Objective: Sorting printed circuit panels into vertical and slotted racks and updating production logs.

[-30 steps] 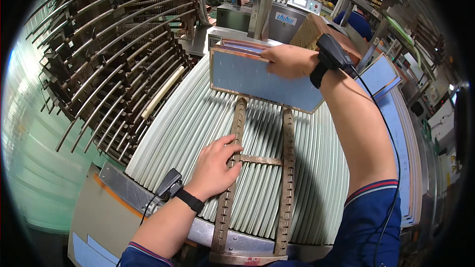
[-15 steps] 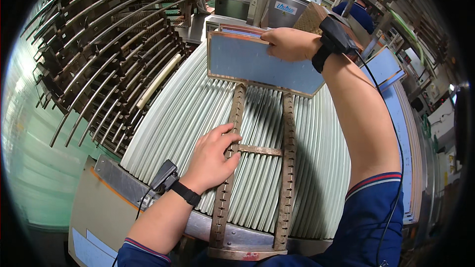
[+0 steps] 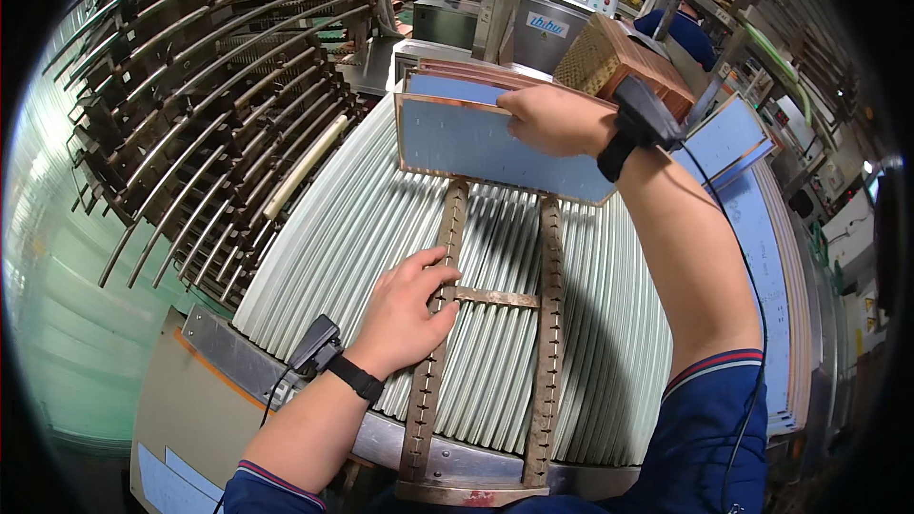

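My right hand (image 3: 557, 119) grips the top edge of a blue copper-rimmed board (image 3: 476, 145), which stands upright at the far end of a rusty perforated metal frame (image 3: 547, 324). More blue boards (image 3: 457, 86) stand just behind it. My left hand (image 3: 405, 309) rests on the frame's left rail, fingers curled around it by the cross bar (image 3: 495, 299). The frame lies on a curved bed of pale green slats (image 3: 343, 228). Both wrists wear black bands with cables.
A dark rack of empty curved metal arms (image 3: 209, 105) fans out on the left. Flat blue boards (image 3: 752, 219) are stacked on the right. Grey machines (image 3: 533, 19) and a copper mesh block (image 3: 609, 57) stand behind, with another person's blue sleeve (image 3: 681, 29) beyond.
My right hand has tilted the blue board slightly more upright at the frame's far end. My left hand stays on the left rail.
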A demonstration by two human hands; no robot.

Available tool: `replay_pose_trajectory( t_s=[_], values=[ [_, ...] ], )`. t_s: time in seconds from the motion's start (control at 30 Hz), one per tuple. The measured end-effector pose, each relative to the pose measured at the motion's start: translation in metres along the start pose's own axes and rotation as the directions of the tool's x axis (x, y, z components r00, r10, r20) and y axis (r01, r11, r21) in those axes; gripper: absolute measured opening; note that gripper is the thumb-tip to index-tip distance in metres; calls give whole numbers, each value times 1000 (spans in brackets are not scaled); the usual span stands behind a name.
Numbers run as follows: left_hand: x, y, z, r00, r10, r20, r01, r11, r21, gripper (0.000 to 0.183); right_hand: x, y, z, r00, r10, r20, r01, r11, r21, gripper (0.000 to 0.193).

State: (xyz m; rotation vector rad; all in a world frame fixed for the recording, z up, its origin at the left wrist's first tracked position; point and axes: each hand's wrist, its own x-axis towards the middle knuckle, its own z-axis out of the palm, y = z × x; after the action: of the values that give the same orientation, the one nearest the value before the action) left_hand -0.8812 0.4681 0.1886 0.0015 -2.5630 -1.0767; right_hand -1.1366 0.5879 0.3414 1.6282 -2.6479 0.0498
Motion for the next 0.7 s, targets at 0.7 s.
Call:
replay_pose_trajectory(
  t_s=[0.7],
  values=[
    [2, 2, 4, 1000, -12, 14, 13, 998, -59, 37, -207, 186, 72, -264, 546, -795, -427, 673, 604, 52]
  ],
)
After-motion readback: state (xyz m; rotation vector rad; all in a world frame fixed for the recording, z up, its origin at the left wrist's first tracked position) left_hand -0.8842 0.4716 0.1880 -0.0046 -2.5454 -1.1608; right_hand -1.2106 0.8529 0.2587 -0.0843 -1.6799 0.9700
